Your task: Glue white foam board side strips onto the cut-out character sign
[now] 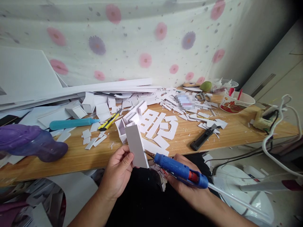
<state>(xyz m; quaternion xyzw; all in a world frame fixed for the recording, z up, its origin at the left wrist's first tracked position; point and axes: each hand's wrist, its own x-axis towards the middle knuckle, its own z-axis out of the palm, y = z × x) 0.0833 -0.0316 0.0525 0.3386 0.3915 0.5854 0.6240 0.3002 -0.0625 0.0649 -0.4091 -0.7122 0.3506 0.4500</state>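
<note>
My left hand (120,168) pinches a white rectangular foam board piece (136,146), held upright above the table's front edge. In my right hand (183,179) is a blue hot glue gun (181,170) with a clear glue stick (236,201) running out of its back. The gun's nozzle points left, right at the board's right edge; whether it touches cannot be made out. Just behind the board lie cut white pieces with openings (151,121) and a small white assembled part (121,129).
A yellow utility knife (110,122), a blue tube (73,123) and a purple bottle (33,143) lie left. To the right are a black cutter (204,137), a paper bowl (236,102) and white cables (272,135). White scraps (170,101) cover the table's back.
</note>
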